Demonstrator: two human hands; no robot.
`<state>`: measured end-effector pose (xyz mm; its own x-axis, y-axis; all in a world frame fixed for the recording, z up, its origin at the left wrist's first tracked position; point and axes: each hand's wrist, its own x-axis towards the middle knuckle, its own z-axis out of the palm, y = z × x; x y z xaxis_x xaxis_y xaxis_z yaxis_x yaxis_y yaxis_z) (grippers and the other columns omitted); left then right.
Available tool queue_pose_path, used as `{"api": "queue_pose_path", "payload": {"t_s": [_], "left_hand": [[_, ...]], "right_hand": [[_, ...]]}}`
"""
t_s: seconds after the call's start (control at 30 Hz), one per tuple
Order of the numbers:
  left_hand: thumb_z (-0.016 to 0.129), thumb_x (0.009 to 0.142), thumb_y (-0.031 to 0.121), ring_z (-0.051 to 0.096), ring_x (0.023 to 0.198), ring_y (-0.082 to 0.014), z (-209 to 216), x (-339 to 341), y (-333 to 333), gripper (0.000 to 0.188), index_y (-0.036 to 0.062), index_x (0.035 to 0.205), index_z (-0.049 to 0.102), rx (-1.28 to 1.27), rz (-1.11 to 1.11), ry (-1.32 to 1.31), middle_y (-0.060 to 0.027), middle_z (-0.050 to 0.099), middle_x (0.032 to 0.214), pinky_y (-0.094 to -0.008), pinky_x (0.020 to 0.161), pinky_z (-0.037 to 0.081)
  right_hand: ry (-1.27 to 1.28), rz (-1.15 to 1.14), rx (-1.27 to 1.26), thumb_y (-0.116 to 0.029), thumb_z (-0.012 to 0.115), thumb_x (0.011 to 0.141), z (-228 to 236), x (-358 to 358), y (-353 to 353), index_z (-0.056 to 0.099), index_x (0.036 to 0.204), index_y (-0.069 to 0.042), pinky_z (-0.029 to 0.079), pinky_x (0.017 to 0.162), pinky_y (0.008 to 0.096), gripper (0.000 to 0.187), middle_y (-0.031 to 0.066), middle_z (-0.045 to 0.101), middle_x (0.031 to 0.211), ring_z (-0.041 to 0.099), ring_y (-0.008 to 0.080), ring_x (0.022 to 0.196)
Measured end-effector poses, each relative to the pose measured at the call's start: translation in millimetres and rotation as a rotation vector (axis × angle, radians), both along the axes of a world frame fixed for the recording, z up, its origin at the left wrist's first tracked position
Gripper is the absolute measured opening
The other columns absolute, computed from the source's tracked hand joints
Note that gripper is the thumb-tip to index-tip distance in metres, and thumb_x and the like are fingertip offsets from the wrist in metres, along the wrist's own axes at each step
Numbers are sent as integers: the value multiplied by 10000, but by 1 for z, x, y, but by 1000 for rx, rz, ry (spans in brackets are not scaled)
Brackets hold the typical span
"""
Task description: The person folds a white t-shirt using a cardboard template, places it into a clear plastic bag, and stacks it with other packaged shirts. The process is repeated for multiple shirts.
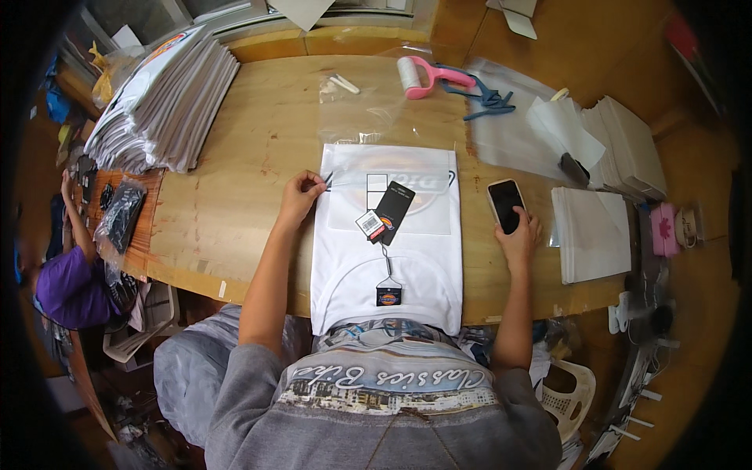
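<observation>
A folded white T-shirt [337, 266] lies in front of me, its neckline toward my body. Clear plastic [439, 219] covers part of its faint printed design. On top rest a black hang tag [398, 211] and a white barcode label [370, 225]; a cord runs from them to the black neck label [388, 295]. My left hand [300, 197] is closed in a pinch at the shirt's left edge, by a small dark strip. To the shirt's right, my right hand [518, 239] grips a smartphone [507, 205] with a dark screen, the thumb on the glass.
A tall stack of folded white shirts [168, 110] stands at far left. Behind my shirt lie a pink lint roller [423, 78], blue strips [487, 100] and clear bags [509, 133]. White sheets [591, 235] are piled at right. A person in purple [74, 286] sits at far left.
</observation>
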<state>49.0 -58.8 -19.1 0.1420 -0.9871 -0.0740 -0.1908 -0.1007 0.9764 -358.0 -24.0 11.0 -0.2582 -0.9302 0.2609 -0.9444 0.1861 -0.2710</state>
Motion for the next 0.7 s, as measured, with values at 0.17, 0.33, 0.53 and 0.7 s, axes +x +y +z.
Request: {"api": "queue_pose_path", "payload": {"t_s": [0.17,0.33,0.53,0.7], "left_hand": [[611,712,-5,486,628,-69,-4,3,-1,80,16,752,545,-23,13,34,0,550,683,-188,589,398],[580,764,56,457,644,-60,0,4,-3,50,32,754,537,8,-31,39,17,522,690,-189,609,380],[470,865,218,387,659,-54,17,1,27,150,80,806,471,158,-113,217,55,428,727,-189,625,358],[493,851,271,387,633,-42,19,1,118,183,106,782,453,341,-55,433,64,405,688,-188,570,342]], "right_hand": [[-665,309,-78,-38,574,733,-16,48,-44,538,1029,-9,460,635,305,300,152,572,872,568,211,733],[-1134,274,135,-48,599,741,-43,59,-100,574,875,49,433,449,208,168,63,599,736,546,94,552],[-1154,452,150,-50,577,762,-29,45,-65,560,815,2,435,577,197,77,13,566,745,519,71,655],[-1233,516,588,-48,554,784,-22,20,22,513,779,-36,413,642,202,42,-22,516,755,485,56,715]]}}
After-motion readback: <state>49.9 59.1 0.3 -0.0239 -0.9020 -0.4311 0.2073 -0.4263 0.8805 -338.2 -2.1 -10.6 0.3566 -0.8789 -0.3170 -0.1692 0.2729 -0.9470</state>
